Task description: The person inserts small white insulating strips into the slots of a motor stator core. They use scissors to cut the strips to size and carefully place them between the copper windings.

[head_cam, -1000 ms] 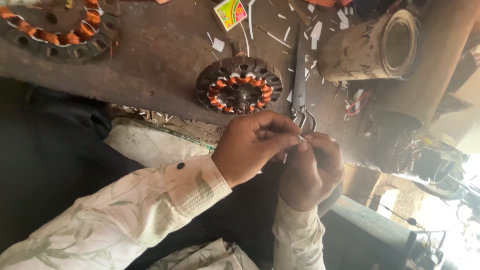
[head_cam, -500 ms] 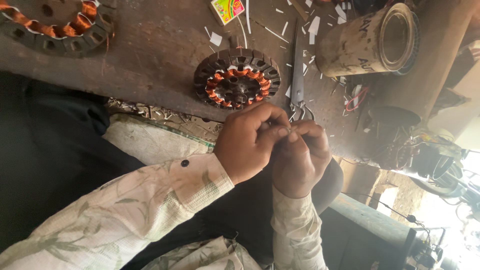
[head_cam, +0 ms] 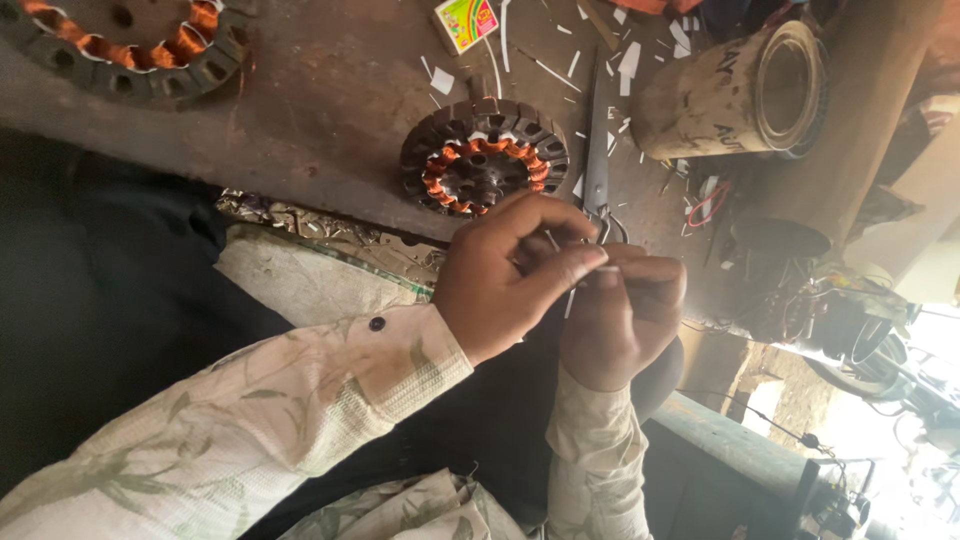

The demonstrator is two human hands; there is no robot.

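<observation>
My left hand (head_cam: 500,285) and my right hand (head_cam: 625,320) meet just below the edge of a dark workbench (head_cam: 330,110). Between their fingertips they pinch a thin white paper strip (head_cam: 569,303). My left thumb and forefinger close over it from above, and my right fingers hold it from the other side. Most of the strip is hidden by the fingers. Just beyond the hands, a small round motor stator with copper windings (head_cam: 485,165) lies flat on the bench. Dark scissors (head_cam: 597,150) lie beside it.
A larger wound stator (head_cam: 130,45) sits at the bench's far left. A dented tin can (head_cam: 740,95) lies on its side at the right. A colourful small box (head_cam: 467,22) and several white paper slips (head_cam: 630,60) are scattered behind. Wires and clutter fill the lower right.
Both hands have stayed together on the strip, with the fingers shifting slightly. The view has drifted, so the stator and can sit a little lower in the frame.
</observation>
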